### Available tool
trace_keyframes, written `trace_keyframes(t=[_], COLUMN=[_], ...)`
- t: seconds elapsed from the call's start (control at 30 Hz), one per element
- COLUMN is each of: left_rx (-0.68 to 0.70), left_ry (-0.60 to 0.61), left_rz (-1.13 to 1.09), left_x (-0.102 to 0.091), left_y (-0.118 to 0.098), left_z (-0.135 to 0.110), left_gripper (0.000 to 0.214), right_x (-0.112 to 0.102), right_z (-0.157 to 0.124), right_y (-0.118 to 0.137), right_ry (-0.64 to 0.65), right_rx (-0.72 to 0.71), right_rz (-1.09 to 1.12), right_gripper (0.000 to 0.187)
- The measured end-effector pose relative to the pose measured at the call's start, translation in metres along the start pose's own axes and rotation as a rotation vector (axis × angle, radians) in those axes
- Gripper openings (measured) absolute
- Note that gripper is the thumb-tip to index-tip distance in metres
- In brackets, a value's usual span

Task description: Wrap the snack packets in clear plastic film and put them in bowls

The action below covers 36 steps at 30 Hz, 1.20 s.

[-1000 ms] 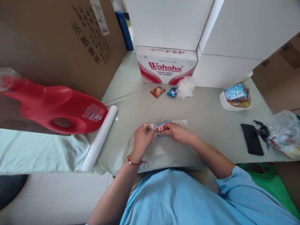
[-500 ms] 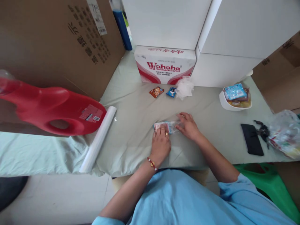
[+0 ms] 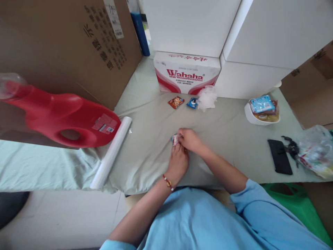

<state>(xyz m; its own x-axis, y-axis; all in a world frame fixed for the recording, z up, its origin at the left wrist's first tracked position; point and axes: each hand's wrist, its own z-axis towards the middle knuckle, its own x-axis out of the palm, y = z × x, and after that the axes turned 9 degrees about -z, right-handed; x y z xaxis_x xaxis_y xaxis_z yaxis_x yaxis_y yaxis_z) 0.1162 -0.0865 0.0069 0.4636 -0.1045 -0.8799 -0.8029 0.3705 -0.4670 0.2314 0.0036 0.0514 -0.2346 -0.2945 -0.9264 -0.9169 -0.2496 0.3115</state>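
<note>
Mid-frame on the worktop (image 3: 229, 132), the right hand (image 3: 189, 139) and left hand (image 3: 179, 162) close over a small packet (image 3: 175, 139), fingers curled and pinching it. It looks like wrapping in progress, and tightening calls for a steady pinch.

Your left hand (image 3: 178, 163) and right hand (image 3: 189, 140) meet on the packet (image 3: 175, 139) at the middle of the counter (image 3: 229, 132). Left of them lies the jug (image 3: 65, 118), the roll (image 3: 111, 152) just right of it. The box (image 3: 186, 73) stands behind; before it lie the left sachet (image 3: 176, 102), right sachet (image 3: 193, 102) and puff (image 3: 207, 97). Rightward: bowl (image 3: 249, 116), phone (image 3: 279, 156), bag (image 3: 314, 151).
</note>
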Motion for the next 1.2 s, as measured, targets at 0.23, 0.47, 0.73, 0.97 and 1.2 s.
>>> trace_keyframes(t=[0.23, 0.47, 0.73, 0.97, 1.2], left_rx=[0.030, -0.078, -0.330, -0.534, -0.529], left_ry=[0.058, -0.227, -0.344, -0.151, -0.106], left_rz=[-0.171, -0.299, -0.624, -1.319, -0.977], left_x=[-0.031, -0.049, -0.060, -0.036, -0.020], left_y=[0.024, 0.056, 0.054, 0.023, 0.007], left_z=[-0.031, -0.071, -0.079, -0.048, -0.029], left_gripper=[0.022, 0.025, 0.031, 0.070, 0.046], right_x=[0.024, 0.038, 0.021, 0.028, 0.052], right_z=[-0.004, -0.031, -0.051, -0.082, -0.113], right_y=[0.035, 0.043, -0.008, -0.046, -0.034], right_ry=[-0.047, -0.145, -0.322, -0.093, 0.041], right_rx=[-0.042, -0.100, 0.033, 0.074, -0.082], right_rz=[-0.210, -0.318, 0.241, 1.190, 1.145], right_gripper=[0.027, 0.043, 0.038, 0.051, 0.046])
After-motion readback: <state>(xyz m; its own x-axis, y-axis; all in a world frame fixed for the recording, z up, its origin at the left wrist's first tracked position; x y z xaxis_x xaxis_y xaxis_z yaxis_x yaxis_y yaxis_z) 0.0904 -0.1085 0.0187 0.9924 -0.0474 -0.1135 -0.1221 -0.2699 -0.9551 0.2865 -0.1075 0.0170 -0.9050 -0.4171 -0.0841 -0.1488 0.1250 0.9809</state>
